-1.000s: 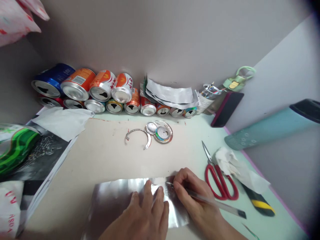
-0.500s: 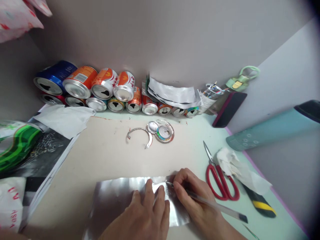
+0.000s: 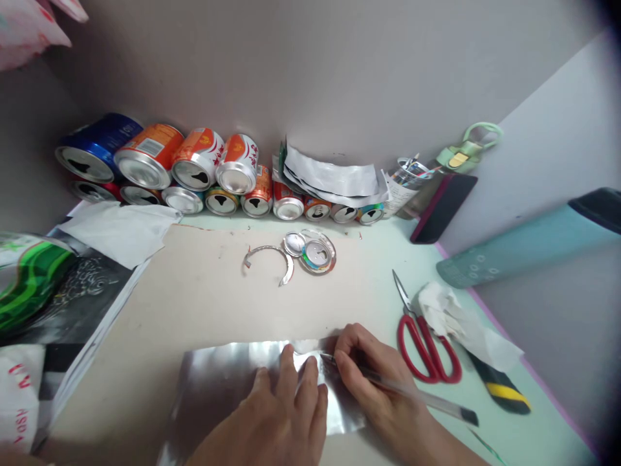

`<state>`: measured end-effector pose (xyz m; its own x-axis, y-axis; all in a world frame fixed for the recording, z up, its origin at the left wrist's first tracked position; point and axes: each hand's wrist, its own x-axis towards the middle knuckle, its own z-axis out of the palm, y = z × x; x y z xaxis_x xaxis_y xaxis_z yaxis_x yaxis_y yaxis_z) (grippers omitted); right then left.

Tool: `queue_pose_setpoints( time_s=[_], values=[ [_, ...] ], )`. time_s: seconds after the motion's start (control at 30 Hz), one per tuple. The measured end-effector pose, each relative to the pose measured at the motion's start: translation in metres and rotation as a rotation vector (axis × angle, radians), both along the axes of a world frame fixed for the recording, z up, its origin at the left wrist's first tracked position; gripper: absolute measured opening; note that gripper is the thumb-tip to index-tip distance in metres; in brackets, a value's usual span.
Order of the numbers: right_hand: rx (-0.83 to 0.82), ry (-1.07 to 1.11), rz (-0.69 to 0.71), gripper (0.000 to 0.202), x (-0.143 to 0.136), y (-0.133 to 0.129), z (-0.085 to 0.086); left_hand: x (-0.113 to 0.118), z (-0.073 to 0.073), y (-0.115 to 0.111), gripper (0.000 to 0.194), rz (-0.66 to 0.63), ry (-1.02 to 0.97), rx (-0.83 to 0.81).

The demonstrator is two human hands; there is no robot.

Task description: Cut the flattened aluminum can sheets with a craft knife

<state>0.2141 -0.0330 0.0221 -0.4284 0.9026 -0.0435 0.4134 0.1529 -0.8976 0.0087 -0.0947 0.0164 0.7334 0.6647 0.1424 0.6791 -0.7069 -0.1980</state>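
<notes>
A silvery aluminium sheet [image 3: 218, 382] lies flat at the near side of the table. My left hand [image 3: 286, 401] rests on it with the fingers spread, pressing the metal down. In my right hand [image 3: 373, 375] is a clear pen [image 3: 422, 395] with a dark end cap, held in a writing grip. The pen's tip meets the sheet near its upper edge, just right of my left fingertips. Beyond the sheet lie cut can ends [image 3: 317, 254] and a curved metal strip [image 3: 269, 252].
Red-handled scissors [image 3: 427, 349] lie to the right, beside crumpled tissue [image 3: 441, 310] and a black-and-yellow handle [image 3: 504, 391]. Stacked drink cans [image 3: 194, 162] line the back wall, with curved metal sheets [image 3: 334, 171] on top. A blue bottle [image 3: 524, 243] and a phone [image 3: 444, 208] stand at right.
The view has shifted slightly, so everything sits a little further left and higher. Both hands, the pen and the sheet keep nearly the same positions relative to each other.
</notes>
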Motion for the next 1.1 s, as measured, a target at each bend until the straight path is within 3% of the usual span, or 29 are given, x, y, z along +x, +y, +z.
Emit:
queue_pose_setpoints(
  time_s=[1.1],
  values=[
    [0.038, -0.040, 0.027, 0.028, 0.0006, 0.0003, 0.0009, 0.0028, 0.0022, -0.0011, 0.037, 0.019, -0.010, 0.029]
  ],
)
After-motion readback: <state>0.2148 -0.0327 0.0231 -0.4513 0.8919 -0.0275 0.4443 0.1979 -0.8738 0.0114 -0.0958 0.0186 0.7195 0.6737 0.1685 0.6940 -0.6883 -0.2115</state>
